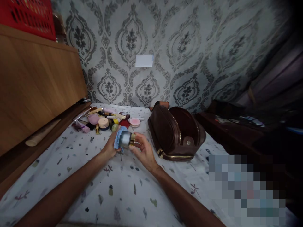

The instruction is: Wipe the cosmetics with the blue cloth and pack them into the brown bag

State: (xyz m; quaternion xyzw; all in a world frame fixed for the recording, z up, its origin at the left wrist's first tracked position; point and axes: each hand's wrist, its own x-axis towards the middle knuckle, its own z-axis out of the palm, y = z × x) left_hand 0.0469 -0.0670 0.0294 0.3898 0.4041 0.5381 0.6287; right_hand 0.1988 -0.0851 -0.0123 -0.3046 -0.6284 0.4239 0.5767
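Note:
Over a white patterned bedsheet, both my hands meet at a small frosted jar with a gold lid. My right hand grips the gold lid end with closed fingers. My left hand presses a blue cloth against the jar's other end, fingers wrapped round it. The jar lies on its side between the hands, held a little above the sheet.
A pile of several cosmetics lies just beyond the hands. A brown leather toiletry bag stands open to the right. A wooden panel runs along the left, with a red crate on top. Dark furniture sits at the right.

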